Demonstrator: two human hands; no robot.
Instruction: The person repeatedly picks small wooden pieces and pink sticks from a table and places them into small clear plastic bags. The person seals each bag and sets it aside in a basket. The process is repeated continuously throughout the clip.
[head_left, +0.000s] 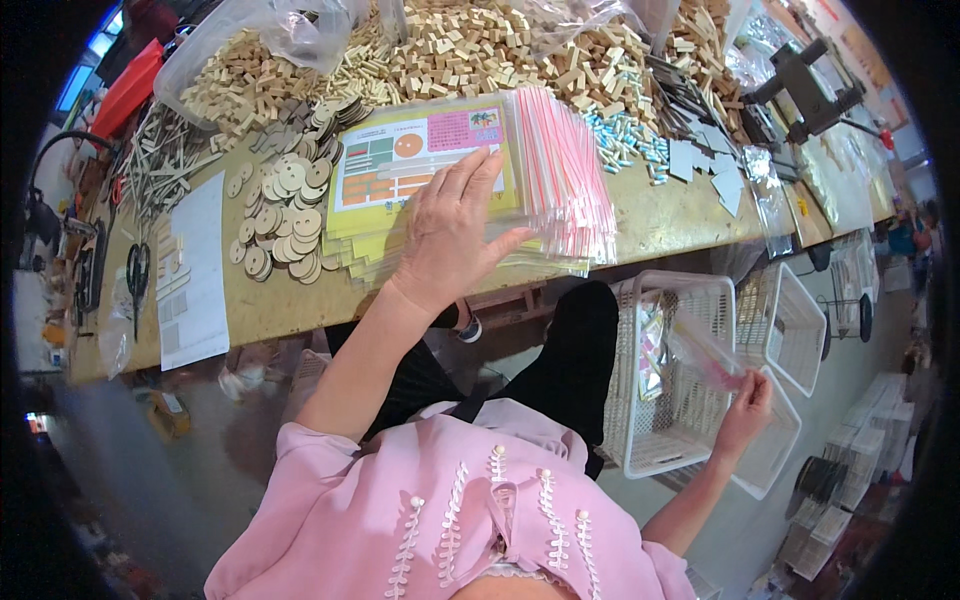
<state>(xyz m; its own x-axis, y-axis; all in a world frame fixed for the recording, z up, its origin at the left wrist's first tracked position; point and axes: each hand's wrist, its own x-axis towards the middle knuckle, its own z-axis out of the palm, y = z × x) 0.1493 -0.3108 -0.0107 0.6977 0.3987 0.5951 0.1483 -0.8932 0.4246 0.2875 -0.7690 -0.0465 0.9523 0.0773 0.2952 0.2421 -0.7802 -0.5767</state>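
Since the bag (700,352) looks light and slippery, the right hand (748,402) aptly pinches its end; the left hand (452,222), thumb wide, rests on stacked bags (562,165).

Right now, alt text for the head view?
A person's left hand rests on a stack of clear bags on a table, while the right hand holds a single bag over a white basket. Wooden discs lie left of the stack, wooden blocks behind it, scissors further left.
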